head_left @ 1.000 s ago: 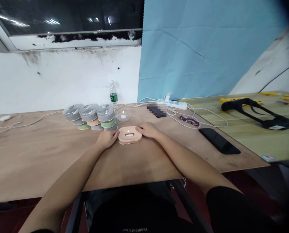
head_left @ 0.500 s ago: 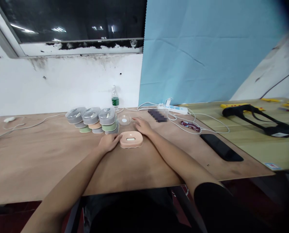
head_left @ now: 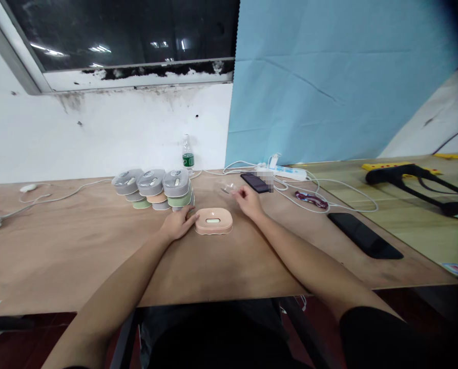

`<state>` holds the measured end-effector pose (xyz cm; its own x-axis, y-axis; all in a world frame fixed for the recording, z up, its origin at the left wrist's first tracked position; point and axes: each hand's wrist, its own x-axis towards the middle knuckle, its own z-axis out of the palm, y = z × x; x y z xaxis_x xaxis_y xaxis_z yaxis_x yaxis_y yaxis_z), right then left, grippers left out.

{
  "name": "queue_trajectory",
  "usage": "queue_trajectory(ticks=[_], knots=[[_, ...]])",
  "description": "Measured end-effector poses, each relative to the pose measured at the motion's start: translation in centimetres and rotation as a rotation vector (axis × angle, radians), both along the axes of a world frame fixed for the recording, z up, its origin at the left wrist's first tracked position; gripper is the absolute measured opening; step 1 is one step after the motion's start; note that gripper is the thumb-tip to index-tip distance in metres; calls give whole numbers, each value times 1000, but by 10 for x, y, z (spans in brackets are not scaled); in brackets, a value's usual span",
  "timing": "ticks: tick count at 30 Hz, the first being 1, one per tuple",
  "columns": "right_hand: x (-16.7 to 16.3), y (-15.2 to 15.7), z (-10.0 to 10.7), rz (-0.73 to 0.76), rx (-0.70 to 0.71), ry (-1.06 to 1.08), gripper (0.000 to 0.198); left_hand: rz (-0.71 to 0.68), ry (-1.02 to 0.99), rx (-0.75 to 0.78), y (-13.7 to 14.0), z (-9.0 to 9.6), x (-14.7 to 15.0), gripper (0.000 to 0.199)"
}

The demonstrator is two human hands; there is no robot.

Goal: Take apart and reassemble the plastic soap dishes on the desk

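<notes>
My right hand [head_left: 248, 201] pinches the edge of a clear round plastic piece [head_left: 226, 188], blurred and tilted above the table. A pink oval box [head_left: 214, 221] with a pale slot-shaped inset on top sits between my hands. My left hand [head_left: 179, 223] rests at the box's left side with fingers stretched out and the thumb at its edge. Just beyond that hand stand stacked oval boxes in grey, green and peach [head_left: 178, 185], the top ones under clear covers.
A water bottle [head_left: 188, 154] stands by the wall. On the right lie a phone [head_left: 257, 182], white cables, a power strip [head_left: 290, 173], a dark red patterned object [head_left: 311, 200] and a black phone-like slab [head_left: 365, 236]. A black strap frame [head_left: 421, 187] lies farther right.
My right hand has picked up the clear round piece from the table and moved it right. My left hand stays beside the pink box. The view has shifted slightly left.
</notes>
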<state>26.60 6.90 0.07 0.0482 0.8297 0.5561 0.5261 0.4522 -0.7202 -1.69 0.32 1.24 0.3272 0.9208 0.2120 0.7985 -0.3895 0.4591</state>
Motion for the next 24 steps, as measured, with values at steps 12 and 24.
queue_trajectory(ticks=[12,24], knots=[[-28,-60,18,485,-438,267,46,-61,-101,191,-8,8,0,47],[-6,-49,16,308,-590,-425,61,109,-33,-60,4,-5,11,64]])
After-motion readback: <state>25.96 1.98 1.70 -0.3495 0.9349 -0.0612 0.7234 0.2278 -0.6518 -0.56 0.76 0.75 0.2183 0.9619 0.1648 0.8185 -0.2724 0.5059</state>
